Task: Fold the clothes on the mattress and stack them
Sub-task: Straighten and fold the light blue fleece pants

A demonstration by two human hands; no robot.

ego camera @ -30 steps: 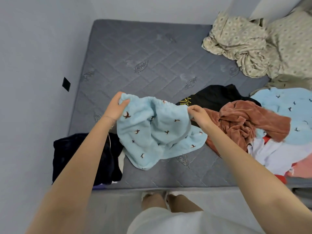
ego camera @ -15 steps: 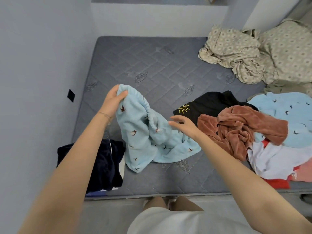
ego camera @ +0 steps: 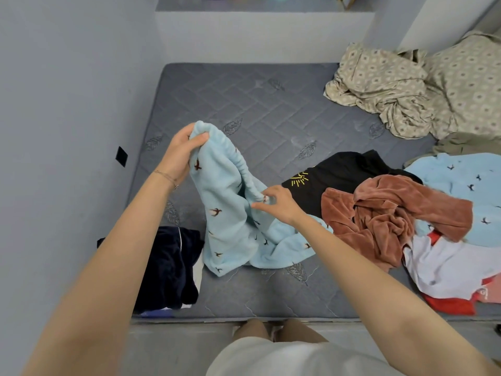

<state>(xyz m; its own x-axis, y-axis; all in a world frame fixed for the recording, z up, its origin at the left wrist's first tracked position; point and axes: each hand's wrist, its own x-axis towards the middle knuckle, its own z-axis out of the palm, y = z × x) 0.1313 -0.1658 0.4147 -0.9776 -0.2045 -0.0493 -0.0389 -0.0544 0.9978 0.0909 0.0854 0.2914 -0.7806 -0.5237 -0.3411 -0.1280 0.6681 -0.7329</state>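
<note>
One dark navy bundle (ego camera: 168, 267) lies at about 8 o'clock on the grey mattress (ego camera: 257, 104), against its near edge. I cannot tell whether it is properly folded, and it has not moved.

Just right of it, the left hand (ego camera: 180, 156) grips one end of the elastic waistband of the pale blue bird-print trousers (ego camera: 227, 221), thumb on top. It has carried that end higher than a second ago, toward 10 o'clock. The trousers now hang from it in a long drape instead of being spread flat between the hands. Their lower part is heaped on the mattress at 6 o'clock, just beside the bundle.

The right hand (ego camera: 276, 204) has changed most. A second ago it held the far end of the waistband stretched wide, and half a second ago it had let go and hovered with loose fingers. Now its thumb and forefinger pinch the waistband again, lower along it, near the centre of the view. I read this as a regrip to line up the waist, so the fold itself has not begun.

Further right, around 3 o'clock, an unsorted heap waits:
- a black top with a yellow sun print (ego camera: 339, 172)
- a rust velvet garment (ego camera: 393, 213)
- a second pale blue bird-print piece (ego camera: 461, 180)
- white clothing (ego camera: 447, 267)
- red clothing (ego camera: 450, 305)

Crumpled beige bedding (ego camera: 406, 90) sits at 1 o'clock. Most of the task is still ahead.
</note>
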